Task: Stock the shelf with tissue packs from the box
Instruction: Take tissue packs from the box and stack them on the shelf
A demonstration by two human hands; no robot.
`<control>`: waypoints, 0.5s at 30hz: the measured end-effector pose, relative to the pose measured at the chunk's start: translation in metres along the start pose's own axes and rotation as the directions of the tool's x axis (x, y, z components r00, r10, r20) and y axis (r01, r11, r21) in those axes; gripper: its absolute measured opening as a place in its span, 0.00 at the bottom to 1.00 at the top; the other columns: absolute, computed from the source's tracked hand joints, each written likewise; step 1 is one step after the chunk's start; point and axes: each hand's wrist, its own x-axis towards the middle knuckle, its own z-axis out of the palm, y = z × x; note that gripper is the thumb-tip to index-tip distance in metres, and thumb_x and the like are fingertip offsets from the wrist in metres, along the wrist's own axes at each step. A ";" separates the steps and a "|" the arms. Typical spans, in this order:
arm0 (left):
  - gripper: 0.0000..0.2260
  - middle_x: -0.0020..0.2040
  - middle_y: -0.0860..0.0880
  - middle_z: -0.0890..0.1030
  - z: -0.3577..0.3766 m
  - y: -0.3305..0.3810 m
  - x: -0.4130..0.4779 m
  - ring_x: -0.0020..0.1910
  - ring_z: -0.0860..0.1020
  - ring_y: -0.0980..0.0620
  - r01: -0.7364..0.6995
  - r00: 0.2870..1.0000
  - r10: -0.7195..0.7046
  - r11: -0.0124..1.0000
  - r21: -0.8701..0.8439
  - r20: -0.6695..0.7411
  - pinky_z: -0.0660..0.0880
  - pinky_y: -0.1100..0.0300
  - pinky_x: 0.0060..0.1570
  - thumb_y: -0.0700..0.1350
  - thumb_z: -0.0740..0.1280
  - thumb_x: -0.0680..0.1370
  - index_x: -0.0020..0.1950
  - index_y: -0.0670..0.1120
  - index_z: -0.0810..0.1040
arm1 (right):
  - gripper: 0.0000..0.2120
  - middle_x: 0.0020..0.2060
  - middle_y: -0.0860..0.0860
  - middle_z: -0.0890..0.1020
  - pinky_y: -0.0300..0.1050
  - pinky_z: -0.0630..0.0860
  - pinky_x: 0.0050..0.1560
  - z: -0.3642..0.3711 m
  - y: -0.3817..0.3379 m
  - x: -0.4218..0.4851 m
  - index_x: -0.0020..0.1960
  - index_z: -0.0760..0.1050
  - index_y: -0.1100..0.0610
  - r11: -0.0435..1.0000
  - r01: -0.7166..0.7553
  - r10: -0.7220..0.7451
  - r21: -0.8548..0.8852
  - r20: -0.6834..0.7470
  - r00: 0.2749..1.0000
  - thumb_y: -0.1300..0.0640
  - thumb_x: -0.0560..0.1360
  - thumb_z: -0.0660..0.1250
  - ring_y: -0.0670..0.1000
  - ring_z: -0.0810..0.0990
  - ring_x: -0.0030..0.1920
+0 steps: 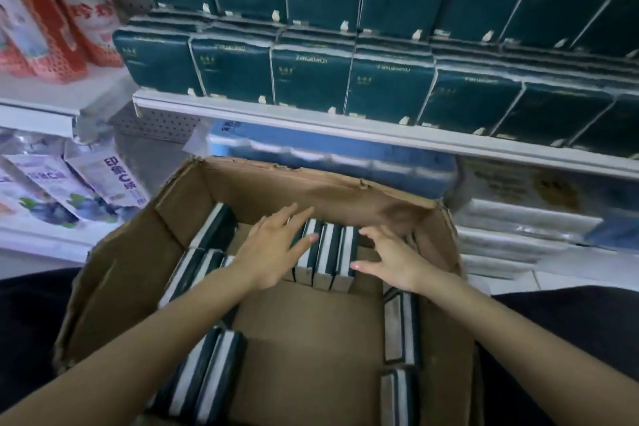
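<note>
Three dark green tissue packs [326, 252] at the brown cardboard box's [311, 190] far edge are flanked by left hand [273, 249] and right hand [392, 261], grips wide.

Both bare forearms reach forward and converge, the left hand [276, 245] palm down with fingers straight and spread, the right hand [390, 261] loosely cupped, thumb apart from its bent fingers.

White shelf [311, 124], tissue packs [307, 79] apparently stacked two-high

Dark green tissue packs [326, 252] with white edges, brown cardboard box [311, 332], white shelf [345, 129].
</note>
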 end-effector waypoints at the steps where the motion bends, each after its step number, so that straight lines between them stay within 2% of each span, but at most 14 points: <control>1: 0.26 0.79 0.49 0.54 0.010 -0.004 0.000 0.77 0.53 0.50 0.021 1.000 -0.021 1.000 0.010 0.012 0.50 0.52 0.75 0.61 0.51 0.82 0.78 0.56 0.53 | 0.35 0.72 0.52 0.62 0.46 0.63 0.70 0.005 0.003 0.004 0.75 0.58 0.56 1.000 -0.015 0.016 -0.017 0.021 1.000 0.44 0.75 0.67 0.52 0.63 0.72; 6: 0.25 0.80 0.50 0.49 0.044 -0.020 0.005 0.78 0.50 0.51 0.077 0.989 -0.079 0.997 0.016 0.125 0.49 0.50 0.76 0.60 0.50 0.82 0.79 0.57 0.50 | 0.37 0.74 0.53 0.60 0.47 0.62 0.71 0.020 0.014 0.022 0.77 0.56 0.56 0.998 -0.062 0.064 -0.026 0.076 0.995 0.44 0.75 0.68 0.53 0.62 0.73; 15: 0.26 0.80 0.50 0.42 0.080 -0.034 0.032 0.78 0.42 0.52 -0.063 0.988 0.037 0.982 0.176 0.148 0.40 0.50 0.75 0.62 0.45 0.82 0.79 0.57 0.45 | 0.37 0.76 0.50 0.59 0.46 0.59 0.73 0.029 0.028 0.058 0.77 0.57 0.54 0.998 -0.048 0.047 0.037 0.019 0.999 0.47 0.74 0.70 0.51 0.61 0.74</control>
